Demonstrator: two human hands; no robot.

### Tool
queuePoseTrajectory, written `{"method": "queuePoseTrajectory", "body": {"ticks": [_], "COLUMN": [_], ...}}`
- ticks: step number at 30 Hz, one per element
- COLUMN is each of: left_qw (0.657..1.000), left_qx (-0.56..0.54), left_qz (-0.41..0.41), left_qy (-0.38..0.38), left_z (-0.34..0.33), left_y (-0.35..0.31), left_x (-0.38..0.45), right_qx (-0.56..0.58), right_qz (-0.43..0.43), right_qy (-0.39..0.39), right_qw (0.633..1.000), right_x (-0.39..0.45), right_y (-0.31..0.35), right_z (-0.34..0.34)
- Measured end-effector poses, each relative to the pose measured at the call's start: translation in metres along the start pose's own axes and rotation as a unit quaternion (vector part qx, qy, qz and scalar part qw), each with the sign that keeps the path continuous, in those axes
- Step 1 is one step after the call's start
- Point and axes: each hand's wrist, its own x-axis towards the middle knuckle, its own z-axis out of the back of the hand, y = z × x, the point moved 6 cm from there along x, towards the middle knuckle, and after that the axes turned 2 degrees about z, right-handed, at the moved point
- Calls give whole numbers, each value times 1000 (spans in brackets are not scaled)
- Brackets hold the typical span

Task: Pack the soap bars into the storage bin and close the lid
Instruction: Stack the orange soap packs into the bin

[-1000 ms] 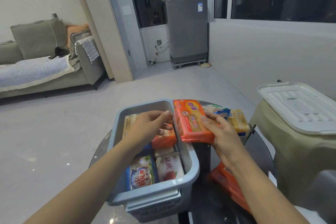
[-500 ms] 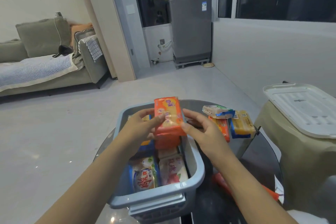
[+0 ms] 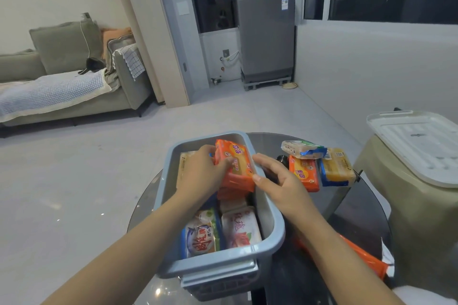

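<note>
While your left hand [image 3: 202, 176] grips the orange soap bar [image 3: 235, 164] from its left side, fingers curled over the wrapper's upper edge, your right hand [image 3: 280, 181] sits at the bar's right edge with the thumb touching its lower corner and the other fingers spread loosely, closed on nothing. You hold the bar tilted over the far half of the grey-blue storage bin [image 3: 272, 225], which stands open on the round glass bench [image 3: 347, 208].

Down in the bin's near end you can see a blue-and-white wrapped bar [image 3: 200, 236] beside a white-and-pink wrapped bar [image 3: 241, 226], the two touching side by side. More orange wrapping shows just beneath the bar you hold, and a pale yellow bar [image 3: 183, 163] peeks out behind your left hand against the far left wall.

Outside the bin, to the right on the bench, three soaps lie clustered: a white-and-green bar [image 3: 302, 149] resting on top of a second orange bar [image 3: 304, 176], with a yellow bar in blue wrap [image 3: 337, 168] just beside them. Another orange pack [image 3: 359, 255] lies under your right forearm near the bench's edge.

The white lid [image 3: 418, 143] rests on a beige stool [image 3: 421, 218] to the right of the bench, well apart from the bin.
</note>
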Motion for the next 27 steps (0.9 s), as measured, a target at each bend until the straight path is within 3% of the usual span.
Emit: {"method": "queuePoseTrajectory", "body": {"ticks": [6,14,27], "left_qw": [985,980,984], "left_qx": [134,175,166], "left_qz": [-108,-78,-67], "left_qy": [9,53,25], "left_z": [-2,-3,-2], "left_y": [-14,1,5], "left_x": [-13,-4,4], "right_qx": [33,31,59], "right_qz": [2,-4,-25], "right_qy": [6,5,7], "right_qw": [999,999,998], "right_x": [-4,-5,-10], "right_y": [4,4,4], "right_z": [-1,-1,-1]}}
